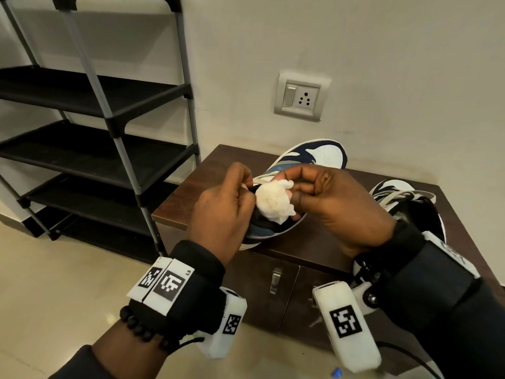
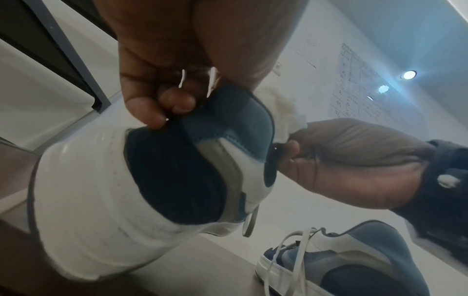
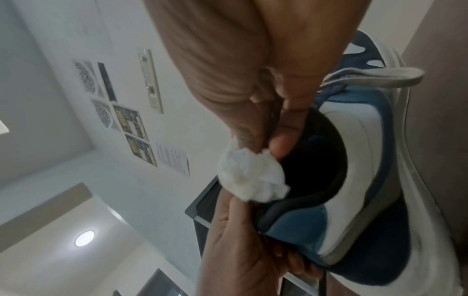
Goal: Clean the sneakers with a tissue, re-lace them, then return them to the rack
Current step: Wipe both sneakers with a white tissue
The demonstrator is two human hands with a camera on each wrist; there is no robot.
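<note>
Two sneakers on show here: the first sneaker (image 1: 314,157) is propped up at the front left part of the counter (image 1: 191,187), toe pointing at the wall, heel hanging right at the counter's front edge. The left hand (image 1: 224,203) grips the heel collar, fingers (image 2: 162,104) curled over the rim, while the right hand (image 1: 341,203) pinches one crumpled white tissue (image 1: 276,201) between thumb and fingers, pressed at the mouth of the shoe. From the right wrist view the tissue wad sits just on the dark collar opening. The second sneaker (image 1: 404,195) rests to the right on the same counter, near its right edge, laces loose and spilling over the upper. Behind both shoes the wall stands close, with one switch-and-socket plate (image 1: 300,95) above the counter's back edge. Left of the counter, just beside its corner, one rack (image 1: 109,124) shows four dark shelves, each open at the front. Tiled floor (image 1: 68,296) spreads below the rack and ahead of the counter's two cupboard doors (image 1: 262,291).
</note>
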